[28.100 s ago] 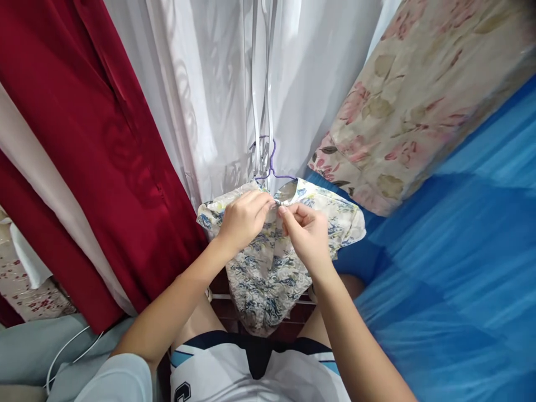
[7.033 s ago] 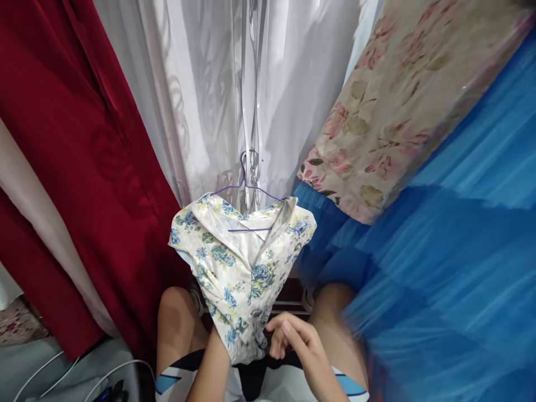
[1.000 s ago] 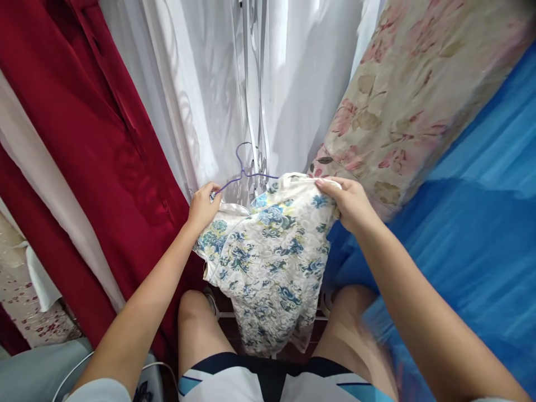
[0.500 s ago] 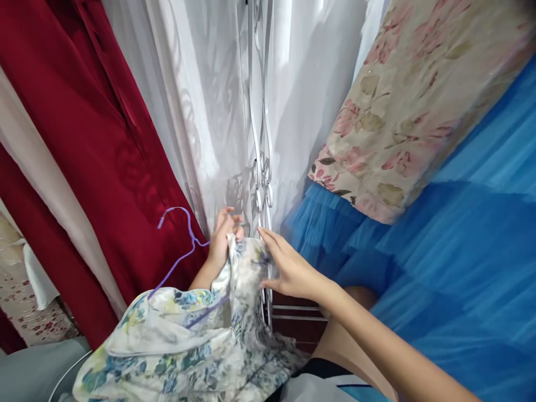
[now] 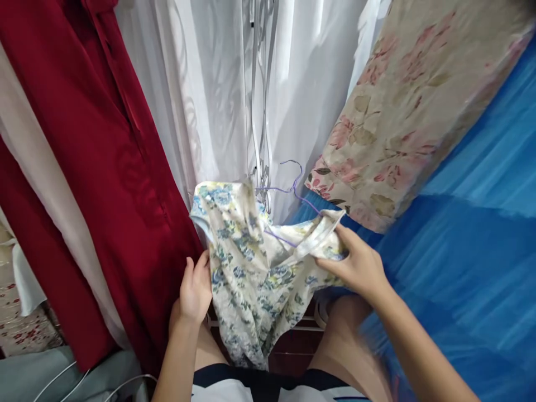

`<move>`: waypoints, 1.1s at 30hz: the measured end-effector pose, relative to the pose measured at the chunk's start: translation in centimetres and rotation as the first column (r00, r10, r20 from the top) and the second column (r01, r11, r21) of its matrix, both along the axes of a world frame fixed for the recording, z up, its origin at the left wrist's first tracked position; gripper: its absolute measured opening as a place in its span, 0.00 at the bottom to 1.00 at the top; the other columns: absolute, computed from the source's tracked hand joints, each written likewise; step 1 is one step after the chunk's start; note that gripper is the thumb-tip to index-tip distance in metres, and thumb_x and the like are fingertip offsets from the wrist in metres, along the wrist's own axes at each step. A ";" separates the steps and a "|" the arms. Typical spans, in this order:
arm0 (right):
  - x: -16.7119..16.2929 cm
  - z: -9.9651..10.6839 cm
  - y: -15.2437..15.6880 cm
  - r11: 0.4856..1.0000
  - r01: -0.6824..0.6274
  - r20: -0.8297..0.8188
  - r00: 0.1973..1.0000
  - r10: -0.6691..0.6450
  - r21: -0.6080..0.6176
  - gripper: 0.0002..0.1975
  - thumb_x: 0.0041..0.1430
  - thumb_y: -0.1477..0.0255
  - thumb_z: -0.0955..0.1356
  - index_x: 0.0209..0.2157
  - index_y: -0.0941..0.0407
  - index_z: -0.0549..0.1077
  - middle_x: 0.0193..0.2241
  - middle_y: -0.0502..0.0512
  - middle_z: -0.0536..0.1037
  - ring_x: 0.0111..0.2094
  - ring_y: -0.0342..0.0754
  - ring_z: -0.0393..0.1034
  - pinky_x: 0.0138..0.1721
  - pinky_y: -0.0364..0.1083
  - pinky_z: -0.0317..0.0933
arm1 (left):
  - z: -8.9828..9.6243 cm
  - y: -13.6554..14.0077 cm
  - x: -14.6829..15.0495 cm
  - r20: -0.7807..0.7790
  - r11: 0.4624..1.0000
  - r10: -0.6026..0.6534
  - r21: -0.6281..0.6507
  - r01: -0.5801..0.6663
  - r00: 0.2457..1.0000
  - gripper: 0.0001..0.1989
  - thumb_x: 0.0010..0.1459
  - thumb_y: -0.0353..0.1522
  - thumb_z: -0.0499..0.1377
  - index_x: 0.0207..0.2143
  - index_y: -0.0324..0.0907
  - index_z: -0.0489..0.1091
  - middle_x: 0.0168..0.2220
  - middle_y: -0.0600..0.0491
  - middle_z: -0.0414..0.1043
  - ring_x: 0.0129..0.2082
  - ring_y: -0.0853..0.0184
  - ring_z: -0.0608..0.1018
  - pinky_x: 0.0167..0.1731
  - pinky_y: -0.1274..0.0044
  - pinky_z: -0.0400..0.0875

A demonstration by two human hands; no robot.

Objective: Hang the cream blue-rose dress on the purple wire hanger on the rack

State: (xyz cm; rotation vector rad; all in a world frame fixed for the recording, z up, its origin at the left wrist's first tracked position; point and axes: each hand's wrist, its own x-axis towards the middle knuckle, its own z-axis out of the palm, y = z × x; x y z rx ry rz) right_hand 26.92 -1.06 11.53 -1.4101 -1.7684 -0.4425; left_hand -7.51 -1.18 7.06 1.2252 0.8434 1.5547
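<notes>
A white floral dress [image 5: 240,268] with blue and yellow flowers hangs in front of me on a thin purple hanger [image 5: 294,187]. The hook sticks up out of the neckline, pointing left. My right hand [image 5: 362,262] is closed on the dress at its right shoulder, the thumb in front and the other fingers largely behind the cloth. Against the left side edge rests my left hand [image 5: 196,290], palm turned inward. Its thumb and a finger are stretched out, while the other fingertips are hidden by the dress or blurred.
Long red cloth [image 5: 125,184] hangs at left, and white curtains [image 5: 218,100] hang behind a white metal rack [image 5: 263,111]. At right are a beige floral garment [image 5: 377,139] and blue tulle [image 5: 456,268]. Grey fabric with white wires [image 5: 62,379] lies lower left.
The dress has swung from lower left to the centre, its front now facing me. The hanger moved right and its hook flipped over. My right hand has taken hold of the shoulder; my left came down.
</notes>
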 end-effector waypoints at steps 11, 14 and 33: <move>0.5 6.3 2.0 0.990 -0.113 0.259 0.957 0.130 -0.081 0.47 0.46 0.57 0.74 0.66 0.53 0.60 0.52 0.61 0.74 0.48 0.64 0.73 0.42 0.52 0.67 | -7.2 -1.3 2.3 0.127 0.965 0.093 -0.255 -0.058 0.988 0.17 0.53 0.39 0.66 0.45 0.43 0.76 0.46 0.49 0.78 0.56 0.56 0.74 0.57 0.69 0.66; 0.6 5.2 1.0 0.972 -0.227 0.239 0.942 0.236 -0.065 0.46 0.47 0.56 0.74 0.66 0.53 0.59 0.53 0.63 0.73 0.50 0.64 0.70 0.48 0.55 0.64 | -9.9 -2.0 2.9 0.138 0.923 0.188 -0.364 -0.127 0.972 0.14 0.54 0.40 0.64 0.42 0.44 0.75 0.48 0.49 0.77 0.57 0.55 0.73 0.54 0.70 0.69; -13.5 -9.9 -3.9 0.637 -0.745 -0.906 0.388 0.171 -0.199 0.18 0.64 0.59 0.66 0.26 0.57 0.69 0.18 0.48 0.67 0.22 0.43 0.60 0.27 0.43 0.52 | -11.4 -4.9 4.0 0.049 0.859 0.494 -0.179 -0.479 0.868 0.18 0.62 0.40 0.55 0.51 0.42 0.68 0.50 0.46 0.72 0.53 0.56 0.73 0.51 0.67 0.70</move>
